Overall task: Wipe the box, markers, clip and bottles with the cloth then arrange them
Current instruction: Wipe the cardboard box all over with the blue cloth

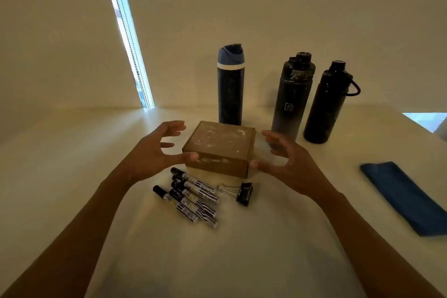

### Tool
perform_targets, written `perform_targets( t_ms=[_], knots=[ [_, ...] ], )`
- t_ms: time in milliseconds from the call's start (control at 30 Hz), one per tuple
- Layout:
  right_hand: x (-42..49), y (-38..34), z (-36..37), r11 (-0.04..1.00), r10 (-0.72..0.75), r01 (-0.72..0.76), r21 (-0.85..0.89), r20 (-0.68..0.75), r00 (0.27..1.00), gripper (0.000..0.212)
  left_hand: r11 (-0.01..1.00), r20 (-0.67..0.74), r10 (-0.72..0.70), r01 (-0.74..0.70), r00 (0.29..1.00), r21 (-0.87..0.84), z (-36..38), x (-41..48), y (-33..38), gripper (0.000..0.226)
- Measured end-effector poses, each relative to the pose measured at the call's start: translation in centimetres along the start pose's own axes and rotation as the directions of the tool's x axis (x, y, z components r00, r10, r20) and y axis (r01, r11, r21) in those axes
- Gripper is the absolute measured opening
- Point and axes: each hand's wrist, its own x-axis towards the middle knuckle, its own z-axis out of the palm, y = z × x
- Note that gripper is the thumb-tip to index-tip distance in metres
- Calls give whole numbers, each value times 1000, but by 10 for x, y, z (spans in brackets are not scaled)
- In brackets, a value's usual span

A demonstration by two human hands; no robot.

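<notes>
Two hands spread wide, left hand [154, 150] and right hand [287, 159] flanking the dusty box [220, 147], holding nothing; cloth [406, 198] well off to the right. Markers [188, 196] and clip [242, 192] lie just beneath: a clumsy lift could scatter them

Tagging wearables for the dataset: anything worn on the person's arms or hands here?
No. The left hand and right hand are bare, with no gloves, rings, watch or bands visible. Both forearms are uncovered to the frame edge; no sleeves show.
</notes>
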Motion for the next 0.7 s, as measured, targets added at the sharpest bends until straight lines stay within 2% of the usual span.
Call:
perform_targets(
  t_ms=[167,333,567,700],
  knots=[
    [20,6,6,997,52,-60,52,153,987,118,998,172,23,-11,985,-69,0,27,-20,105],
    [35,14,19,994,31,-55,93,240,970,131,995,299,28,4,954,-104,13,44,-30,112],
    [45,22,20,979,-40,-15,201,266,963,122,986,297,57,-7,953,-168,19,46,-43,106],
    [45,20,14,956,-132,53,288,262,956,116,986,299,81,-31,951,-167,22,36,-44,113]
  ],
)
